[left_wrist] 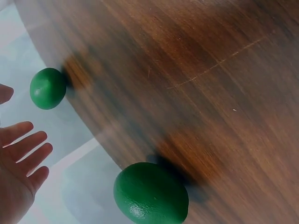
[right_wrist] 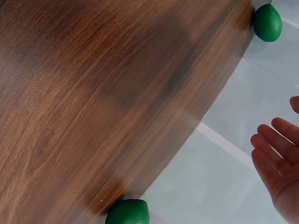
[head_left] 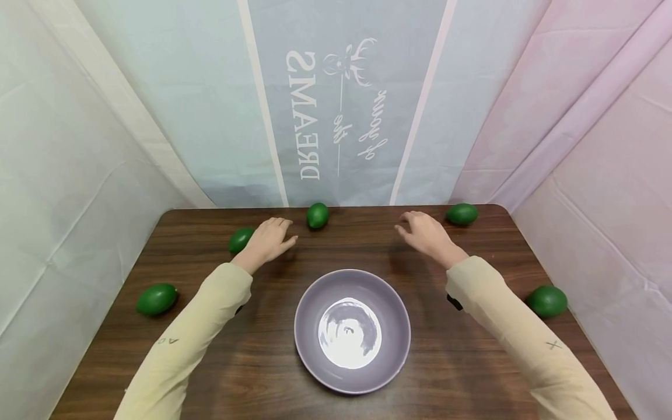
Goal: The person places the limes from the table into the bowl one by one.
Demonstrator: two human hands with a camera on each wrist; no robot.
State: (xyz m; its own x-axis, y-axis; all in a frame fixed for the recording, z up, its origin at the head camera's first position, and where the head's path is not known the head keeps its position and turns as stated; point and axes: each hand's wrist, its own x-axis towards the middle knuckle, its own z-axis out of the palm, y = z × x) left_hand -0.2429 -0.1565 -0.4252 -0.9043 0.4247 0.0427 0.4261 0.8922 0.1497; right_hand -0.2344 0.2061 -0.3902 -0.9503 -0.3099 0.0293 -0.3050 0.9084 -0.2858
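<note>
My left hand (head_left: 266,240) hovers over the table's far left, fingers loosely extended and holding nothing. Beside its wrist lies a green lime (head_left: 241,240), partly hidden by the hand. Another lime (head_left: 317,216) sits by the back edge, just beyond the left fingertips; the left wrist view shows this lime (left_wrist: 48,88) and a nearer one (left_wrist: 152,193). My right hand (head_left: 426,234) is over the far right, fingers relaxed, nothing in it. A lime (head_left: 462,214) lies behind it near the back edge. Between my forearms stands a round purple bowl (head_left: 310,326) with nothing inside but a bright reflection.
One more lime (head_left: 157,299) lies at the left edge, outside my left sleeve. At the right edge another lime (head_left: 547,301) is next to my right sleeve. The dark wooden table (head_left: 252,361) is bounded by a printed cloth (head_left: 346,181) behind and pale cloth walls on both sides.
</note>
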